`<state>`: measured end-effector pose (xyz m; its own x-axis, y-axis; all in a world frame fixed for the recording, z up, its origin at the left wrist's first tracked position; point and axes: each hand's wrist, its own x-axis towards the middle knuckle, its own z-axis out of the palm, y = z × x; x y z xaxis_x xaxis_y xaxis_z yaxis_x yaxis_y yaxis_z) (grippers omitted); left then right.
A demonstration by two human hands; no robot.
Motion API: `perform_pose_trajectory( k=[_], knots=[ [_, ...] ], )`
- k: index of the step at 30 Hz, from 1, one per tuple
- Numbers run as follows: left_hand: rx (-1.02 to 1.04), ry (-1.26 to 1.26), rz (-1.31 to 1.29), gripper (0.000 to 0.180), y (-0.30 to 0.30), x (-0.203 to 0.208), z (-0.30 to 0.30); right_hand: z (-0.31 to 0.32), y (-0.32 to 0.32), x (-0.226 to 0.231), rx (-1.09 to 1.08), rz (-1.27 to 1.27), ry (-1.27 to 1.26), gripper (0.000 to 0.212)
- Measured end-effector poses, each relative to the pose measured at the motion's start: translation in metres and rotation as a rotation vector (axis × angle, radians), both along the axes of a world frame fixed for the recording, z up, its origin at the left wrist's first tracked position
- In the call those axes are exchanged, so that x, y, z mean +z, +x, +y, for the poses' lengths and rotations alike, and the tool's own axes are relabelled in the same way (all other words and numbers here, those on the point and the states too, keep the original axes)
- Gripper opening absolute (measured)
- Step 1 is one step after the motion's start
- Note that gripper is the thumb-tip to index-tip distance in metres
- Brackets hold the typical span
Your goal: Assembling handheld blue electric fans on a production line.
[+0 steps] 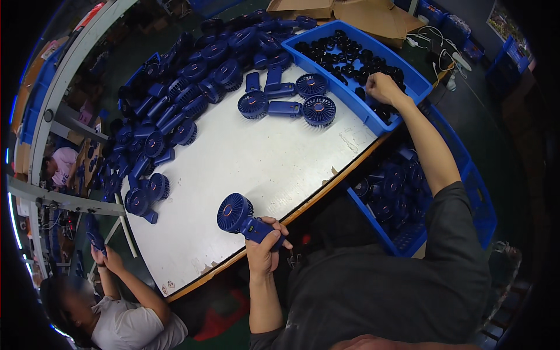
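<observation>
White tabletop (210, 175) beyond it, the left hand (265, 248) grips a blue fan (234, 213); the right hand (383, 90), curled, contents hidden, seemingly selects black parts (351, 53), likely needing lift-out next.

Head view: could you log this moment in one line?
Left hand: gripping blue handheld fan | Right hand: over black parts in blue bin, grasp unclear | White table: more blue fans, some piled

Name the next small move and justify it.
Probably close the right hand on one of the small black parts and lift it: that hand is at the parts in the blue bin, while the left hand holds a blue fan. Whether the right fingers grip one is hidden.
</observation>
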<state>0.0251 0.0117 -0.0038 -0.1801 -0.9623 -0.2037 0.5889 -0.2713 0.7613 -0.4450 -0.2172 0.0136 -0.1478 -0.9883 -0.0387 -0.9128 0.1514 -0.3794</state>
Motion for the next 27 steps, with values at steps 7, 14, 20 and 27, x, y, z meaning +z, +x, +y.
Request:
perform_pose_trajectory(
  k=[7,14,20,27],
  knots=[
    [0.019,0.010,-0.045,0.029,0.000,-0.002,0.002,0.005,0.014,0.003,0.131,0.006,-0.073,0.031],
    [-0.003,-0.018,-0.094,0.029,0.000,0.001,0.003,0.005,0.014,-0.002,0.041,0.120,-0.075,0.032],
    [0.007,-0.015,-0.104,0.030,-0.001,0.001,0.005,0.004,0.007,0.001,0.019,0.042,-0.082,0.039],
    [0.011,-0.003,-0.130,0.030,-0.002,0.001,0.002,0.016,0.010,0.030,-0.043,-0.518,-0.108,0.045]
  ],
)
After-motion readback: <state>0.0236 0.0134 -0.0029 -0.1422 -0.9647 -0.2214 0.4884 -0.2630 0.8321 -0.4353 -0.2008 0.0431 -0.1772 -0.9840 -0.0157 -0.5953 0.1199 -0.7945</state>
